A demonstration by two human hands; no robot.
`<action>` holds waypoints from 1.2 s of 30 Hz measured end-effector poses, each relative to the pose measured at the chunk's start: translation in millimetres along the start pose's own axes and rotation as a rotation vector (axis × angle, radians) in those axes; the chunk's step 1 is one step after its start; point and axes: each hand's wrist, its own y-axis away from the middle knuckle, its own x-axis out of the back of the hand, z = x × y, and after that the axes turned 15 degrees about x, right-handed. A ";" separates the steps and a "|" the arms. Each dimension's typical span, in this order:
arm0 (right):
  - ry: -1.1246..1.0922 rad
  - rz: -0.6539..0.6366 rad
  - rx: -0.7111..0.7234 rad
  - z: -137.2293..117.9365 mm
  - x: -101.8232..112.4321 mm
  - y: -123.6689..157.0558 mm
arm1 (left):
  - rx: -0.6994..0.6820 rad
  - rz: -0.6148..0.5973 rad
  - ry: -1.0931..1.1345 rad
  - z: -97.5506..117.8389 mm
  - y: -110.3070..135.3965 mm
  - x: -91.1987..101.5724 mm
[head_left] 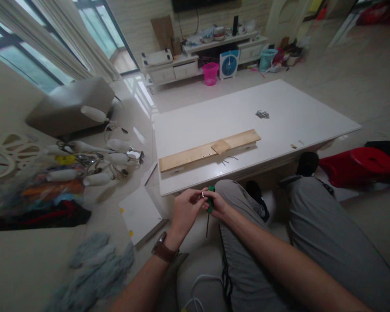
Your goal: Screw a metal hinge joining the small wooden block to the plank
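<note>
My left hand (186,209), with a watch on the wrist, is closed, its fingertips pinching a small shiny metal piece (202,194) whose kind I cannot make out. Right beside it, my right hand (218,204) wraps round the green handle of a screwdriver (211,200), its thin shaft pointing down. Both hands meet in front of the white table's (182,125) near edge, by my knee. On the table lies a long wooden board (191,155) with a small wooden block (220,147) on top. Several screws (229,160) are scattered close to the board.
Farther back on the table is a pile of small metal parts (262,115). A white box (141,214) stands on the floor at the left, near a chandelier with white shades (94,113). A red stool (360,167) is at the right. A pink basket (210,73) stands by the far cabinet.
</note>
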 end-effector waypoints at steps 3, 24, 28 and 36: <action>0.007 -0.002 0.001 0.1 -1.0 0.1 | -0.023 0.013 -0.030 -1.6 -0.5 -0.5; 0.056 -0.017 0.034 -0.9 -3.4 1.0 | 0.005 0.021 0.051 -1.0 -0.5 -4.9; 0.061 -0.010 0.040 1.5 -1.4 0.3 | -0.010 0.020 0.055 -0.7 -1.1 -5.1; 0.060 -0.009 0.026 0.4 -3.5 0.8 | -0.023 0.020 0.030 1.0 -0.7 -5.1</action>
